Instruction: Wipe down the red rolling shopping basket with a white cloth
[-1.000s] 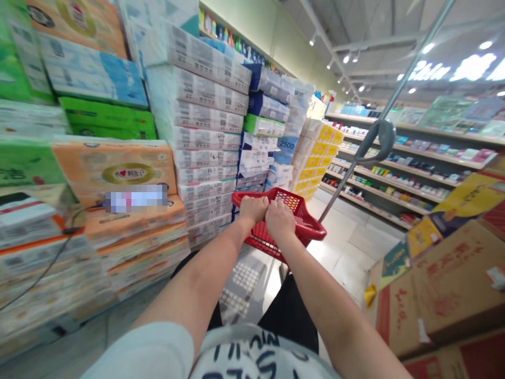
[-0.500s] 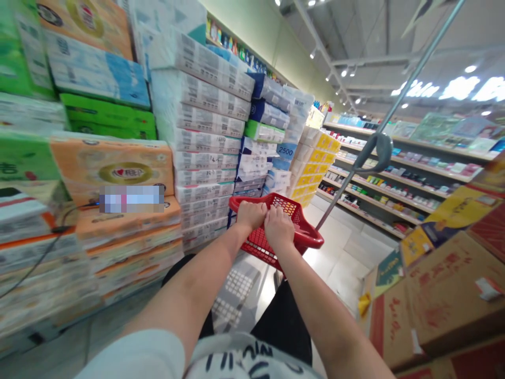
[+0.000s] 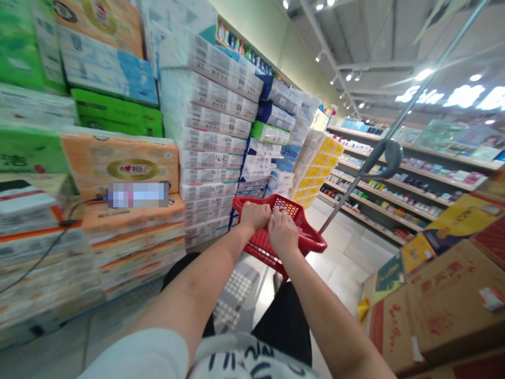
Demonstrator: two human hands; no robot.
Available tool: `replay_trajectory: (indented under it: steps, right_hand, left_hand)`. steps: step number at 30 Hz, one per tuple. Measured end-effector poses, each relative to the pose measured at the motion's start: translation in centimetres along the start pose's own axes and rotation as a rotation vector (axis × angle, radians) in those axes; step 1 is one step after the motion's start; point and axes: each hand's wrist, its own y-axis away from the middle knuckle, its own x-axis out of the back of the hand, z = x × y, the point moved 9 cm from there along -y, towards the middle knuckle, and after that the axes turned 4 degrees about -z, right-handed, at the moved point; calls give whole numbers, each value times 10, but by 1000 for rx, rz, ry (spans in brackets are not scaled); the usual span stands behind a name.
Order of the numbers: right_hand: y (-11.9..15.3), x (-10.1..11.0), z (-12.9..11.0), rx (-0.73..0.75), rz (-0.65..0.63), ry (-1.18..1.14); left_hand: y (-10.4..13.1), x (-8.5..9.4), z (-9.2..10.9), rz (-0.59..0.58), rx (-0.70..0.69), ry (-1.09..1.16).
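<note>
Beneath the curled fingers (image 3: 281,218), the near rim of a red plastic shopping basket (image 3: 314,243), gripped by left hand (image 3: 255,216) and right hand (image 3: 283,235) side by side, almost knuckle to knuckle; fingers of both narrow and folded over the rim, tips mostly hidden. Beyond and below the fingers, mesh walls of the basket, and farther down a gridded shadow (image 3: 238,293) across pale floor tiles (image 3: 339,267). To the right of the fingers, by the basket's right corner, the lower end of a slanting metal pole (image 3: 343,204), with a grey plastic loop (image 3: 392,158) partway up; any join to the basket impossible to tell. To the left of the fingers, well apart, an orange tissue pack (image 3: 158,152); between pack and fingers, a tall stack of white wrapped packs (image 3: 213,163). Ahead of the fingers, a stack of yellow-and-white cartons (image 3: 319,163); farther off and to the right, long shelves (image 3: 379,202) of small packages. Far right of the fingers, brown cardboard boxes (image 3: 453,295) with red print. Back from the fingers, toward the body, black trousers (image 3: 282,321) and a pale shirt (image 3: 244,363) with dark lettering.
</note>
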Motion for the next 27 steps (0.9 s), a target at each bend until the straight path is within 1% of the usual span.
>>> replay_trajectory:
  steps: [2,6,8,9,11,12,14,17,18,19,20,22,25,26,27]
  right_hand:
    - [-6,-1,4,-30,-83,-13]
    - [-33,-11,13,-146,-398,-6]
    - [-45,-16,10,-142,-498,2]
    - [-48,-17,9,-146,-506,-1]
    - [-49,-17,9,-175,-454,-29]
    - [-46,-15,8,-177,-401,-44]
    - [-34,-11,5,-153,-256,-53]
    - [-6,0,-5,-31,-23,-21]
    - [3,3,-7,8,28,-14]
    - [10,5,-8,42,53,-12]
    - [15,6,-7,67,50,-12]
    - [14,7,-1,68,-27,-15]
    - [-1,4,11,-28,-220,-9]
    - [-5,2,13,-65,-262,-8]
    - [-8,2,14,-93,-278,-10]
  left_hand:
    - [0,-1,1,-1,6,1]
    - [-1,-4,4,8,-16,-19]
    - [-1,-5,3,12,-14,-20]
    - [-1,-5,1,14,-7,-17]
    - [-1,-5,-3,17,8,-10]
    - [-1,-4,-5,19,9,-9]
    - [-1,-3,-8,19,11,-6]
    - [0,-1,-12,17,23,11]
    - [0,0,-13,19,32,17]
    - [0,0,-14,20,34,21]
    - [0,1,-13,20,26,23]
    - [0,1,-10,16,8,22]
    - [-1,0,-5,5,-9,26]
    - [-1,-1,-5,4,-3,28]
    - [-2,-1,-5,1,5,29]
